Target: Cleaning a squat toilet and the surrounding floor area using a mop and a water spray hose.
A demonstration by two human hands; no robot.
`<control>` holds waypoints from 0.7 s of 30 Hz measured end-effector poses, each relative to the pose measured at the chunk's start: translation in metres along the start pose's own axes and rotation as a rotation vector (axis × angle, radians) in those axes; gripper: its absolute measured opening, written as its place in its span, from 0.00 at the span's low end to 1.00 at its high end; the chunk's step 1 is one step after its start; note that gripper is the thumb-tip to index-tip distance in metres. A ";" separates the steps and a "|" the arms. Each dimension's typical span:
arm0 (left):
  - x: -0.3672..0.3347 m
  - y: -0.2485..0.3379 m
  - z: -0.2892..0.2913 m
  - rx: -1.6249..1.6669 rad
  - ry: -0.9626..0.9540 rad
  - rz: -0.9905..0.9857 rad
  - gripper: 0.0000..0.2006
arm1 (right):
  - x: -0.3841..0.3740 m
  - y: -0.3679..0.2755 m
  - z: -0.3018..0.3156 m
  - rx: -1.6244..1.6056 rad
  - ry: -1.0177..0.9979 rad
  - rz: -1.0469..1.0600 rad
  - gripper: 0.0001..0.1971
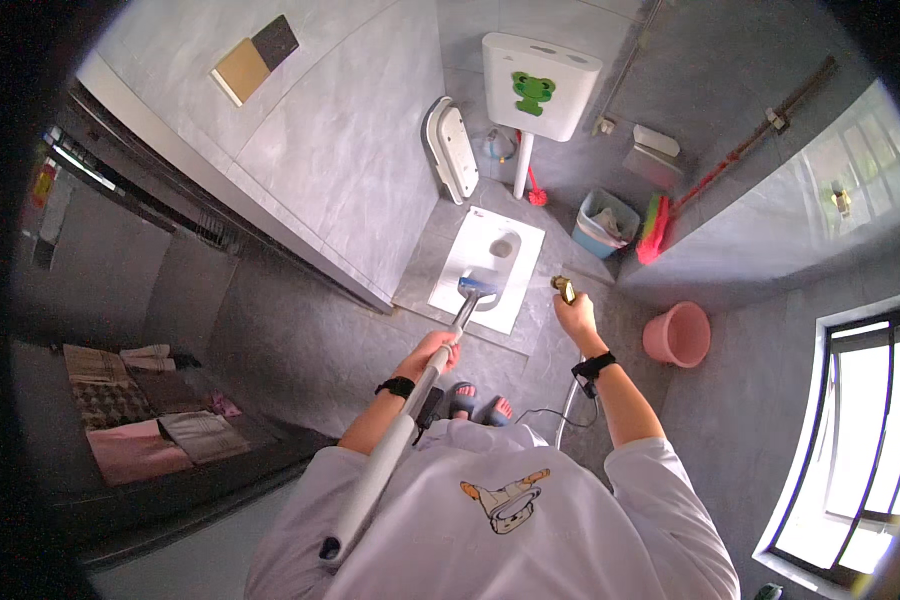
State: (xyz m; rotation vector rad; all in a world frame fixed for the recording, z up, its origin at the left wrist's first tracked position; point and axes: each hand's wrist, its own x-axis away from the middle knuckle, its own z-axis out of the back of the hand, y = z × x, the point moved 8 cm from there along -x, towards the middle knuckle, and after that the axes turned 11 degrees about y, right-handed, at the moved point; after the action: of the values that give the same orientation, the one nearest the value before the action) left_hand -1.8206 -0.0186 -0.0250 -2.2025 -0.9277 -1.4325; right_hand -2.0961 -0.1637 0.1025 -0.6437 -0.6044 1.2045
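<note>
My left hand [432, 352] grips the white pole of a long-handled brush [390, 450]. Its blue head [477, 289] rests on the near end of the white squat toilet pan [490, 255] set in the grey floor. My right hand [575, 315] holds a small brass spray nozzle [565, 290] to the right of the pan, and a metal hose [570, 400] hangs down from it. Both wrists wear black bands. My slippered feet [480, 405] stand just behind the pan.
A white cistern [540, 85] with a green frog sticker hangs on the far wall. A blue waste bin [605, 222], a red broom [660, 225], a pink bucket [677, 334] and a window [850, 440] lie to the right. A doorway with folded cloths [135, 410] is left.
</note>
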 end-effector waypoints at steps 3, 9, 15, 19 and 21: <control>0.005 0.005 -0.011 0.021 -0.015 0.054 0.09 | 0.018 0.002 0.014 0.043 -0.042 -0.102 0.18; 0.034 0.017 -0.054 0.101 -0.115 -0.038 0.13 | 0.046 0.017 0.018 0.093 -0.109 -0.029 0.17; 0.032 0.035 -0.073 0.098 -0.180 -0.002 0.12 | 0.113 0.027 -0.022 0.301 -0.347 0.278 0.12; 0.036 0.033 -0.081 0.038 -0.193 -0.038 0.10 | 0.127 0.035 -0.031 0.293 -0.386 0.276 0.13; 0.040 0.034 -0.064 0.037 -0.200 -0.025 0.11 | 0.129 0.035 -0.032 0.286 -0.379 0.270 0.13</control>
State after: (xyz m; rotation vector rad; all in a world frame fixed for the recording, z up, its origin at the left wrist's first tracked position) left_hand -1.8297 -0.0689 0.0406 -2.3462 -1.0407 -1.2114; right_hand -2.0637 -0.0357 0.0662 -0.2579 -0.6564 1.6506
